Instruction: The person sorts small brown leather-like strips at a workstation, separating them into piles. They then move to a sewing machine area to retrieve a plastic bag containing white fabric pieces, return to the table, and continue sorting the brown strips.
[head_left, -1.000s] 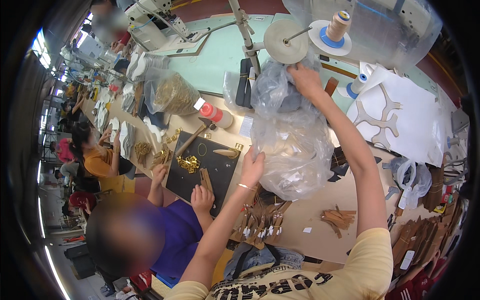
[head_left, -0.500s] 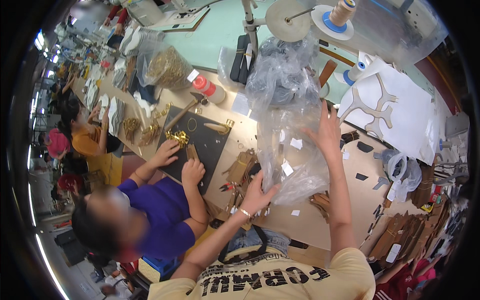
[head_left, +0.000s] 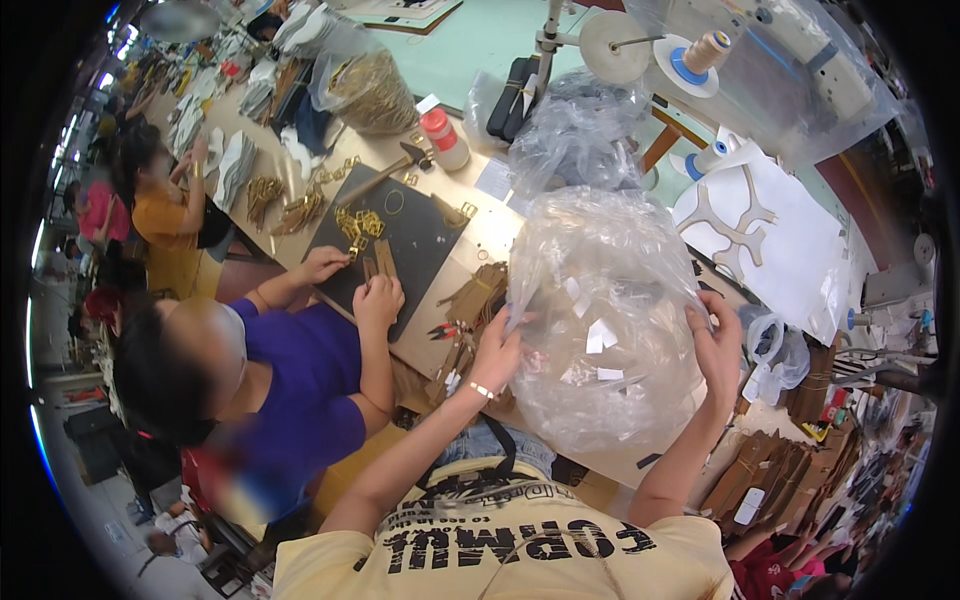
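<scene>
A large clear plastic bag (head_left: 620, 270) is spread wide over the table in front of me, puffed out between my hands. My left hand (head_left: 498, 352) pinches its left edge. On the opposite side, the fingers of my right hand (head_left: 715, 345) close on the bag's right edge. Several small white paper slips (head_left: 601, 336) show in or through the plastic; I cannot tell which. Beside my left hand lie a bundle of brown strips (head_left: 475, 295) and red-handled pliers (head_left: 445, 330).
At my left, a co-worker in purple (head_left: 310, 390) handles brown strips and gold buckles (head_left: 362, 228) on a black board (head_left: 425, 255). Another plastic bag with dark contents (head_left: 580, 130) lies beyond mine. White paper with branching cut pieces (head_left: 800, 230) and brown bundles (head_left: 760, 470) are at the right.
The bag has been pulled nearer and spread out wider. My right hand has come down toward me and right, from open fingers to a grip on the bag's edge.
</scene>
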